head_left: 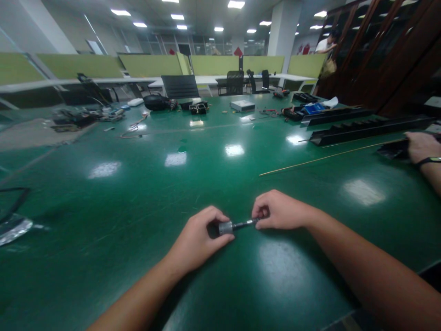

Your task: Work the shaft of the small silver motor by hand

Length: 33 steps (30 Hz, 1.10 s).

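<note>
Between my hands lies a small metal part (226, 228): a short grey cylinder with a slim black and silver shaft running out to the right. My left hand (203, 234) holds the cylinder between thumb and fingers, low over the green tabletop (144, 239). The fingertips of my right hand (277, 210) pinch the far end of the shaft, which they partly hide. The exact kind of the part cannot be made out.
At the right edge another person's hand (422, 147) is beside a long thin rod (310, 161). Black metal channels (361, 131) lie behind it. Farther back are a white box (243, 106), tangled cables (79, 117) and tools. A person (325, 46) stands by the cabinet.
</note>
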{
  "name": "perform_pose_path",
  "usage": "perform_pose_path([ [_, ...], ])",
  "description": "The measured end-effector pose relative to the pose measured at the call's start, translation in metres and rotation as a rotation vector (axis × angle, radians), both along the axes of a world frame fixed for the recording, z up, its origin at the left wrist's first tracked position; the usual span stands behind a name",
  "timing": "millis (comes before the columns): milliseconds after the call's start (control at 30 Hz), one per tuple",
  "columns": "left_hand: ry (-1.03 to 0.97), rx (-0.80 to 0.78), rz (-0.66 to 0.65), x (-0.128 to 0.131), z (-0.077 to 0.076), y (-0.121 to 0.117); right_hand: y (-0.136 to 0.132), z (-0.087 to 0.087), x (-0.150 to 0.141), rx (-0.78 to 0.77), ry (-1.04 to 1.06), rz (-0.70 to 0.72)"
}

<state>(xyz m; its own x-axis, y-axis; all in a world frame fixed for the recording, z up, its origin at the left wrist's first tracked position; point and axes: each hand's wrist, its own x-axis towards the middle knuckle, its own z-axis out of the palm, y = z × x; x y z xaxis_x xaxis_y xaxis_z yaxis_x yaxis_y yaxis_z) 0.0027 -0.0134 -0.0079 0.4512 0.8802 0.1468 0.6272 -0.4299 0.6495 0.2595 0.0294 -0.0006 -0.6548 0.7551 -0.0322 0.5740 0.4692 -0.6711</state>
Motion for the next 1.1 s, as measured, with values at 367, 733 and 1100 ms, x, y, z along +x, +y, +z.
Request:
perform_pose_path([
  [367,-0.017,0.013,-0.003,-0.001,-0.003,0.000,-0.001,0.000,-0.004,-0.008,0.027,0.016],
  [733,-0.089,0.028,-0.069,0.003,0.001,0.001,-0.014,-0.016,-0.037,0.237,0.153,0.078],
  [1100,-0.031,-0.090,0.013,0.002,0.005,0.001,-0.017,-0.012,-0.035,0.194,0.141,0.013],
])
